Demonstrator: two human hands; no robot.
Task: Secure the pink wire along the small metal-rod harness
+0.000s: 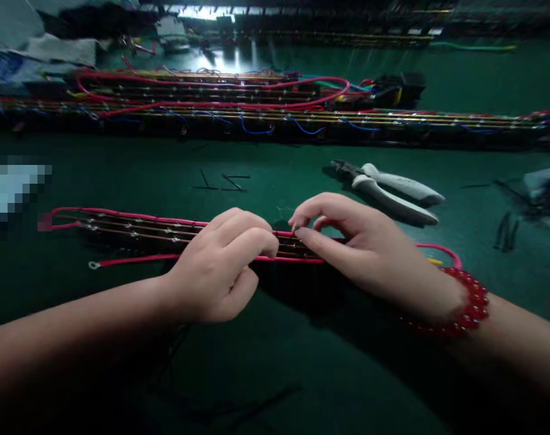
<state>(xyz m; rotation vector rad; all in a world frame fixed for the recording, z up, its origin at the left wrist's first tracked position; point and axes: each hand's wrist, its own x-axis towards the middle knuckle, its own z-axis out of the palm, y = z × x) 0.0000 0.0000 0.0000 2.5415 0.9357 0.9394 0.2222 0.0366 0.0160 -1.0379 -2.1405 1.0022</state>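
Dim light in here, and a bright glare bounces off the far part of the green worktop [143,157]. Up toward its far left corner sits a crumpled plastic bag [3,72] with blue print, its contents impossible to make out. A long wired bar [211,124] stretches left to right, a second bar [239,90] just beyond it. Pliers [393,199] lie past the right hand [370,254], thin black strips [232,182] off to their left. And here's the nearest bar [141,228], edged with red wire [139,260], lying under both hands! Right thumb and forefinger pinch a small dark tie [295,229] at its far edge; the left hand [218,266] curls half closed over it, grip hidden, can't tell.
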